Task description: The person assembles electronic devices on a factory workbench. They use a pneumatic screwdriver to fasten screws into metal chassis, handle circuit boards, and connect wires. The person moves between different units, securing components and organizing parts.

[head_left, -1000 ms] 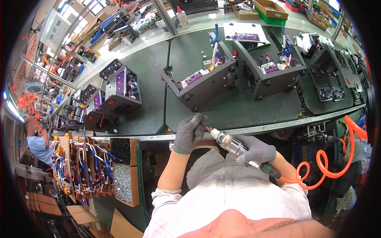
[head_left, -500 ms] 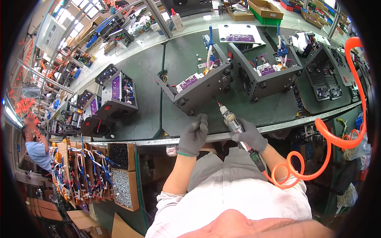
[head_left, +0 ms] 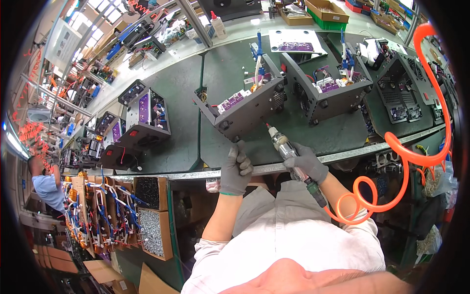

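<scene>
Running across the view: one long green-topped workbench [head_left: 183,112]. One co-worker [head_left: 47,188] in blue at far left. On the bench, straight ahead, two dark open chassis with purple boards and blue-and-white cables: the nearer chassis [head_left: 254,109], set at a slant before the hands, and the right-hand chassis [head_left: 342,99], just beside it. One orange coiled hose [head_left: 416,158] loops at right and joins the tool's rear end. Two cardboard boxes below the bench edge, at left: black-parts box [head_left: 163,194], silvery-parts box [head_left: 167,235]. Two gloved hands, both grey. Right hand [head_left: 309,164] wraps one powered screwdriver [head_left: 282,146], bit close to the nearer chassis; contact cannot be told. Left hand [head_left: 236,171] has fingers curled, tips near that chassis's near corner; cannot tell whether it grips anything. One white bottle [head_left: 219,28], red-tipped, stands behind.
</scene>
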A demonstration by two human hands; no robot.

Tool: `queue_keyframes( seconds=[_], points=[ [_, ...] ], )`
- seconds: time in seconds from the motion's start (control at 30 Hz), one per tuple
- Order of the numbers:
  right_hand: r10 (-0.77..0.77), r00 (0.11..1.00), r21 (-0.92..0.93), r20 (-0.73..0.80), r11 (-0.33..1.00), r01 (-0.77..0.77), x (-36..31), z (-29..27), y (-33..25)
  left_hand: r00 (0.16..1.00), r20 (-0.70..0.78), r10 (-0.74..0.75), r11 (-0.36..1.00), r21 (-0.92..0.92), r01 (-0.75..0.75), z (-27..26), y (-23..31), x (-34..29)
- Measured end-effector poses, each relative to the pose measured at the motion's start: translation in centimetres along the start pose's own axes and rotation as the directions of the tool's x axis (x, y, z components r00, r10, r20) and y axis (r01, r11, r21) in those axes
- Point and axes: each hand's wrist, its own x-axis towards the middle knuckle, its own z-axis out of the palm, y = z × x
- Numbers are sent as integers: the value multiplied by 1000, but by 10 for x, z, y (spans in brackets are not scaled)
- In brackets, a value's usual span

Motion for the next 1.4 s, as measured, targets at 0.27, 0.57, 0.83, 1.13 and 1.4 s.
queue_keyframes(
  seconds=[0.27, 0.57, 0.83, 1.13, 1.4],
  points=[
    [119, 952, -29, 282, 993, -116, -45, 15, -15, 998, -33, -45, 990, 129, 48, 15, 4, 1],
    [32, 965, -382, 262, 921, 73, -45, 13, 5, 996, -28, -90, 900, 426, 93, 18, 16, -10],
    [-25, 988, -391, 155, 916, 84, -20, 31, 10, 999, -14, -29, 964, 264, 32, 3, 9, -8],
    [-82, 996, -326, 44, 941, 92, 11, 34, 25, 995, 47, -85, 977, -192, 93, -27, 19, -19],
    [-78, 994, -216, 79, 972, 94, 8, 40, 21, 969, -244, 43, 997, -53, -57, 2, 13, -23]
  ],
)
